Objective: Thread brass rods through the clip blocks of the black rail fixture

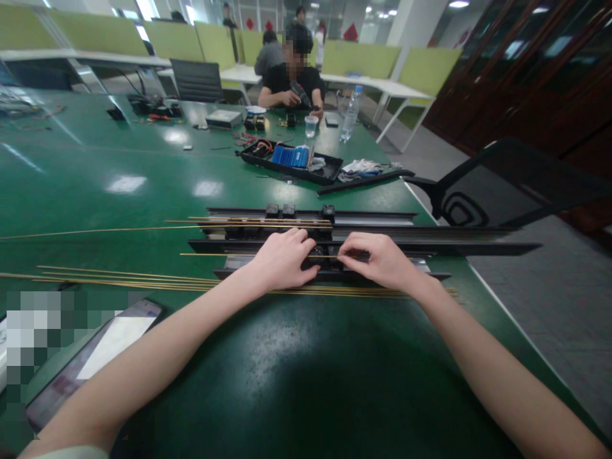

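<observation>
Several long black rails (488, 248) lie side by side on the table, with small black blocks (328, 212) set among them. My left hand (284, 258) rests over the near rails, its fingers bent across them and its thumb on the near side, gripping around them. A thin brass rod (215, 255) runs along the rails and passes by my left hand. Thumb and forefinger of my right hand (375, 258) pinch at this rod's right end, beside a black block. More brass rods (119, 279) lie in front of the rails, partly under my left forearm.
A phone (119, 338) lies at lower left, partly behind my forearm. Beyond the rails are a black tray (329, 167) with a blue item, white gloves (361, 169), a cup (310, 126) and a bottle (351, 115). A person (296, 83) holds a power tool opposite. A chair (507, 185) stands right.
</observation>
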Available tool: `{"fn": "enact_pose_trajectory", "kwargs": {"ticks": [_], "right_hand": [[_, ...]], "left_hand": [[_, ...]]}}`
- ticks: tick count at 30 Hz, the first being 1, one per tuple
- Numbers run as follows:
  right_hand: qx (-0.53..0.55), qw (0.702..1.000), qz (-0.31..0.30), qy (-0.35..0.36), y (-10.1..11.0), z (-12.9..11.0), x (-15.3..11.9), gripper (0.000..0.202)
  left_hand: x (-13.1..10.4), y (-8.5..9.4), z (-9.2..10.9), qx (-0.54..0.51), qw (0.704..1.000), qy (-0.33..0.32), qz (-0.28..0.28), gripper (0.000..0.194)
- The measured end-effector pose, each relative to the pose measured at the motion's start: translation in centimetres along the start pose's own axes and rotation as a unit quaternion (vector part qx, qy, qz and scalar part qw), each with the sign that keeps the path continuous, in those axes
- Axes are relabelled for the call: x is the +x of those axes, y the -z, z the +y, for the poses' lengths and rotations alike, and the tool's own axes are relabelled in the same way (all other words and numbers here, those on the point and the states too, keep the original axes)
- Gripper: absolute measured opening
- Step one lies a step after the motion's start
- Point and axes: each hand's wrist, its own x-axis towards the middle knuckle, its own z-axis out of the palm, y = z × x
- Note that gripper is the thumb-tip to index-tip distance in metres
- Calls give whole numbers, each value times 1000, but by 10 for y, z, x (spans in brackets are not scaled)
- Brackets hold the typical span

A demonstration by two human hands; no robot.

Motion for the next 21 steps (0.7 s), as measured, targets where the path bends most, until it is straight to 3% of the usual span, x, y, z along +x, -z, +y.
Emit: {"fn": "enact_pose_trajectory", "kwargs": {"ticks": [21], "right_hand": [[-59, 998, -1, -5, 0, -2, 0, 14]], "left_hand": [[-3, -1, -2, -7, 1000, -5, 8, 39]]}}
